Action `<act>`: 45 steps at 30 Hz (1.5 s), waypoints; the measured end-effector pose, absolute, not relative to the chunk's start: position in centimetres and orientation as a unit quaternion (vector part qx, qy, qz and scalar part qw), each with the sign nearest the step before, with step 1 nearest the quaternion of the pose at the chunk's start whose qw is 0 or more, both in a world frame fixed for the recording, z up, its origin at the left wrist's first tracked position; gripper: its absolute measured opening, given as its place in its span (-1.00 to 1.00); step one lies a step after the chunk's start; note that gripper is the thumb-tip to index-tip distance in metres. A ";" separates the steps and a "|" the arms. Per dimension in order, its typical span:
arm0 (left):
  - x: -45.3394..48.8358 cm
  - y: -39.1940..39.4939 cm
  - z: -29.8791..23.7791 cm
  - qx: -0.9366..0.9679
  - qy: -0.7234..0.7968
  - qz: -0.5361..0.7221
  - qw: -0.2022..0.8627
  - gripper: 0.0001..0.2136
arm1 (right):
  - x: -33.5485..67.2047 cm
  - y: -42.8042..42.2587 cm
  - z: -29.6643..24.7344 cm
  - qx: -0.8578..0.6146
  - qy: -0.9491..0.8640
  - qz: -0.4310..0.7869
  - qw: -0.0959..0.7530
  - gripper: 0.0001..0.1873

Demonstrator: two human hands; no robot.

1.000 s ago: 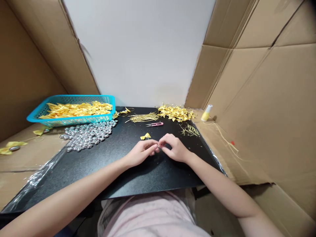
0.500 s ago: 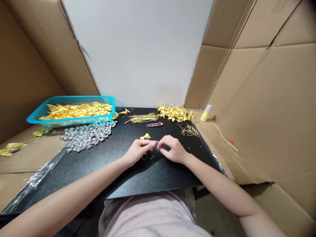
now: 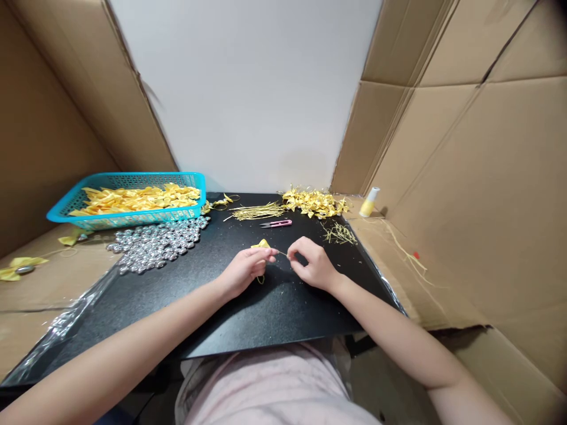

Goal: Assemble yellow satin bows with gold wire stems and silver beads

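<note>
My left hand (image 3: 246,268) is closed in a pinch on a yellow ribbon bow (image 3: 262,243), which shows just beyond its fingers. A loop of yellow cord hangs below that hand. Between the two hands a short length of cord (image 3: 282,253) is stretched, and my right hand (image 3: 313,263) pinches its far end. Pink-handled thread snips (image 3: 276,224) lie on the black table beyond the hands. Behind them is a row of cut yellow cords (image 3: 257,211). The fingers hide part of the bow and its knot.
A turquoise basket (image 3: 128,222) of yellow bows stands at the back left, with silver beads (image 3: 159,243) before it. Finished-looking bows (image 3: 314,202) are heaped at the back right, near cord scraps (image 3: 340,233). A thread spool (image 3: 369,202) stands on cardboard. Cardboard walls flank the table.
My hands have drawn slightly apart, the right one moving to the right and a little up. The cord between them now shows stretched out.
</note>
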State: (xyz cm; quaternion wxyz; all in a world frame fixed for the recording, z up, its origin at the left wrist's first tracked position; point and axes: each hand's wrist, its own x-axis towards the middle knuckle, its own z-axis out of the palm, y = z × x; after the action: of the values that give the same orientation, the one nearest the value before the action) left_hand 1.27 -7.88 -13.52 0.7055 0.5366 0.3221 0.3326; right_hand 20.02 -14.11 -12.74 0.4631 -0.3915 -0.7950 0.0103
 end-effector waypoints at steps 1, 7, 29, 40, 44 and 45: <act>1.3 -7.7 -13.5 0.496 0.312 0.341 0.735 -0.67 | 20.0 -14.1 -12.8 -0.391 -0.796 0.011 0.462 -0.83; 1.3 -8.3 -13.6 0.546 0.345 0.331 0.688 -0.58 | 19.9 -14.0 -13.0 -0.339 -0.832 0.005 0.438 -0.83; 1.1 -8.8 -13.7 0.797 0.307 0.208 0.477 -0.62 | 19.6 -13.9 -13.6 -0.379 -0.818 0.018 0.432 -0.84; 1.0 -8.4 -13.4 0.618 0.319 0.289 0.658 -0.64 | 19.6 -14.1 -12.9 -0.466 -0.747 0.188 0.436 -0.91; 1.2 -8.1 -13.3 0.523 0.310 0.323 0.726 -0.70 | 19.5 -13.8 -13.3 -0.505 -0.700 0.193 0.468 -0.91; 1.3 -8.1 -13.3 0.498 0.307 0.330 0.741 -0.71 | 19.5 -13.7 -13.4 -0.505 -0.700 0.183 0.471 -0.92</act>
State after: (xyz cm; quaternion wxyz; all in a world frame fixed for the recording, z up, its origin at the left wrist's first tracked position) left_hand 1.29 -8.07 -13.27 0.7406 0.4982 0.3072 0.3300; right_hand 19.47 -13.72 -13.42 0.4709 -0.5047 -0.6999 0.1834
